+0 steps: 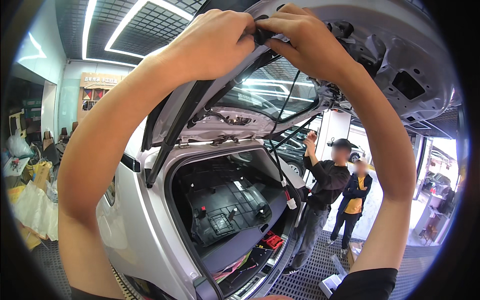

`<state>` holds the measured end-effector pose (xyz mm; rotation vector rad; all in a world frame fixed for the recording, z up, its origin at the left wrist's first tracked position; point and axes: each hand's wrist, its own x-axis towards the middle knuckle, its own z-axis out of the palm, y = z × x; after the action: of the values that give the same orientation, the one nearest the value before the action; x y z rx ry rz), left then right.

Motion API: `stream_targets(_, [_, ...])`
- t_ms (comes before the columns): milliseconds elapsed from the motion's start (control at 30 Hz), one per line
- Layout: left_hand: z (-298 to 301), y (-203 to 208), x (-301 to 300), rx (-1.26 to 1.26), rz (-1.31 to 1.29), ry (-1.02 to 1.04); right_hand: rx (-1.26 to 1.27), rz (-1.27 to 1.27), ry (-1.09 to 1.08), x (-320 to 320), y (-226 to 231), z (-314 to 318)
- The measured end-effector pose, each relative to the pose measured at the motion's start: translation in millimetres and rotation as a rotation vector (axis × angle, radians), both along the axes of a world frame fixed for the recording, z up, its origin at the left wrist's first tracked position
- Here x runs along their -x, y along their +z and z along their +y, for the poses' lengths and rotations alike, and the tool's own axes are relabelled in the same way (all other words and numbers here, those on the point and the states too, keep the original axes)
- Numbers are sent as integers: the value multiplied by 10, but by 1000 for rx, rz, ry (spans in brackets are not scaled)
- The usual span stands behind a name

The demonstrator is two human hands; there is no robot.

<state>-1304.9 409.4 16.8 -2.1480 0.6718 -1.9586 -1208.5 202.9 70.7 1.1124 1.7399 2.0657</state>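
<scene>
Both my arms reach up to the raised tailgate (pixel 327 17) of a silver car. My left hand (pixel 220 42) is closed, its fingertips pinching a small black part (pixel 262 34) near the tailgate's edge. From the other side my right hand (pixel 302 42) grips the same part, thumb below and fingers above. The fingers cover most of it, so its exact kind does not show. Below my left hand runs a black support strut (pixel 172 130). A black cable (pixel 283 107) hangs from the tailgate, with a white connector (pixel 291 203) at its lower end.
A large black trim panel (pixel 230 200) lies in the open boot, with a red tool case (pixel 274 242) near the sill. To the right, a person in black (pixel 327 180) raises their hands; another person (pixel 354 200) stands behind. Cluttered bags (pixel 37 205) fill the left side.
</scene>
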Motion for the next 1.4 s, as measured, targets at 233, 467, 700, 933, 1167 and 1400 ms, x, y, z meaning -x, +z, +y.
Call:
stream_targets(233, [-84,65,56,4,-11,27,-160,27,183,-154,-113,59])
stream_targets(467, [-130,3,34,91,68,-55,-411,522,731,-264,-660,387])
stream_targets(700, [-188,-62,-108,180,224,-278,-492,877,1133,-326,-923,716])
stream_targets(933, [-99,-93,-124,121,146,-260,-361,1031,932,-231,-783,485])
stream_targets(1167, [-135,-136,-127,132,92,-170,-352,874,548,-203,-685,382])
stream_targets(1400, [-92,-165,-181,127,89,-223,-426,429,468,-362,-582,494])
